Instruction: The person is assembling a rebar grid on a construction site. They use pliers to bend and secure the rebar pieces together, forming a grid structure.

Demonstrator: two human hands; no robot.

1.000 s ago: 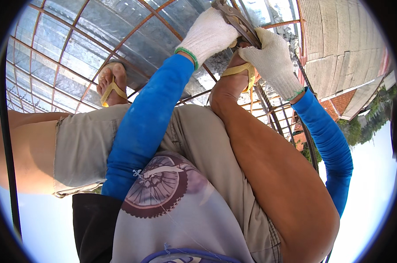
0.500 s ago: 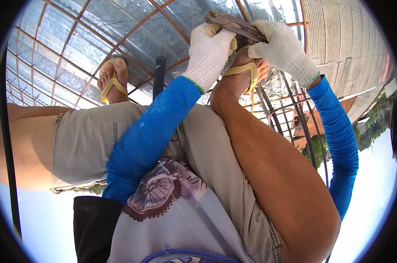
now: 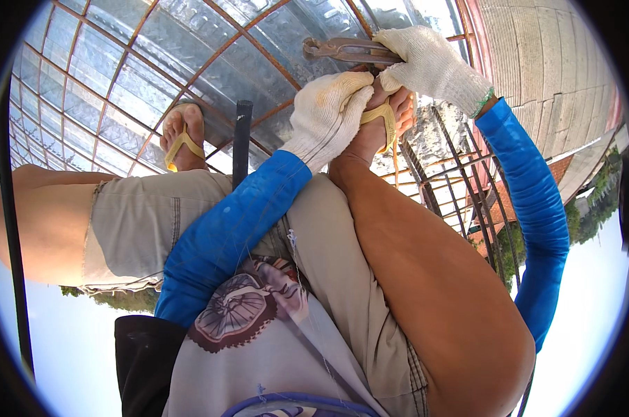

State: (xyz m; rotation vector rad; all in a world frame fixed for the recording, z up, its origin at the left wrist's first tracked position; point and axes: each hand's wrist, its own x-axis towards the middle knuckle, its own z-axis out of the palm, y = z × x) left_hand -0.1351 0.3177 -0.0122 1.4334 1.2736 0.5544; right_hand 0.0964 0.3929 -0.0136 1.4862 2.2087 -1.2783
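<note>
My right hand (image 3: 432, 64), in a white knit glove, is shut on the handles of rusty pincers (image 3: 342, 48). The tool lies level over the rusty rebar mesh (image 3: 259, 48), its jaws pointing left. My left hand (image 3: 328, 115), also gloved, sits just below the pincers against my right foot (image 3: 387, 121), which wears a yellow sandal. Its fingers are curled downward, and whether they grip anything is hidden. Both forearms wear blue sleeves.
I squat on the rebar grid laid over shiny corrugated metal sheet (image 3: 120, 76). My left foot (image 3: 182, 139) rests on a bar at left. A dark upright rod (image 3: 242, 139) stands between my knees. A brick wall (image 3: 536, 42) and rebar cage (image 3: 453, 181) are at right.
My left hand has come off the pincers and dropped toward my right foot. My right hand keeps the pincers, now turned more level. The view shifted slightly.
</note>
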